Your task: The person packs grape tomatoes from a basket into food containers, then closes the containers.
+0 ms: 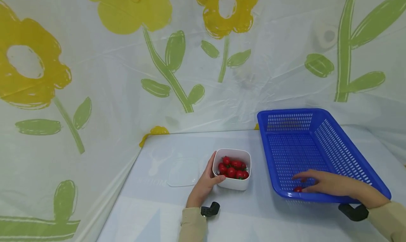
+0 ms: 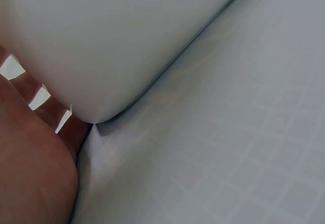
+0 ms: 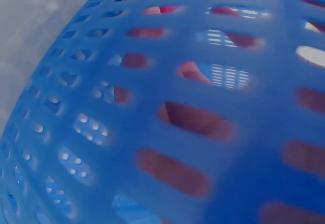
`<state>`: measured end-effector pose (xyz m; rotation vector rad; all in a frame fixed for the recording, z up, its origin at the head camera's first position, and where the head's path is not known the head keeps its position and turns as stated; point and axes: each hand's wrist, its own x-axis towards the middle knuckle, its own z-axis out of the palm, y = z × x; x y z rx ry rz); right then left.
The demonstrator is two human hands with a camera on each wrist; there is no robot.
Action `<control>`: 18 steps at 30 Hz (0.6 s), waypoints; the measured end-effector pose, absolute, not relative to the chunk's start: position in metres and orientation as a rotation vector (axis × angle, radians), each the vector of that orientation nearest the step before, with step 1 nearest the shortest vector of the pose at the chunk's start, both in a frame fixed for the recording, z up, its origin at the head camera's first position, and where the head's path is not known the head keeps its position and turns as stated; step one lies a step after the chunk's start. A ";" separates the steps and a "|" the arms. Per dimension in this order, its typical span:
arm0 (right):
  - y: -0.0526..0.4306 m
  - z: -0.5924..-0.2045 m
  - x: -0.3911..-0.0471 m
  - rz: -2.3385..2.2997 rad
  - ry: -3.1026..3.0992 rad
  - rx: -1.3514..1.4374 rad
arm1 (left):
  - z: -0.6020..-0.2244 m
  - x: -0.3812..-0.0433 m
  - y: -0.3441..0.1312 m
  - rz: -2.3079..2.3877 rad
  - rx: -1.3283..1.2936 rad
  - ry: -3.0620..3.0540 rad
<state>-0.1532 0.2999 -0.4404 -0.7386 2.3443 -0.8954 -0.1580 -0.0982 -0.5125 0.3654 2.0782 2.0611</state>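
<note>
A white square box [image 1: 232, 185] of small red cherry tomatoes [image 1: 231, 172] stands on the table. My left hand [image 1: 204, 183] holds its left side, thumb at the front near the rim and fingers along the side. In the left wrist view the white wall of the box [image 2: 122, 36] rests on the tabletop. Inside the near end of the blue basket [image 1: 269, 164], my right hand [image 1: 333, 183] reaches down, thumb and fingers spread apart beside a cherry tomato [image 1: 297, 189]. Seen through the basket's slots, a fingertip [image 3: 152, 10] lies close to red skin; full contact is hidden.
A translucent square lid [image 1: 183, 173] lies on the table [image 1: 152, 196] left of the box. The basket's perforated walls rise around the right hand. Behind the table hangs a flowered sheet [image 1: 120, 69].
</note>
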 end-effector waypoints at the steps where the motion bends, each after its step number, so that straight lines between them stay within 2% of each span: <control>1: 0.299 -0.441 -0.154 -0.887 2.334 -0.763 | -0.512 -0.158 -0.098 2.063 0.371 2.076; 18: 0.293 -0.441 -0.157 -0.801 2.235 -0.746 | -0.513 -0.159 -0.099 2.069 0.388 2.057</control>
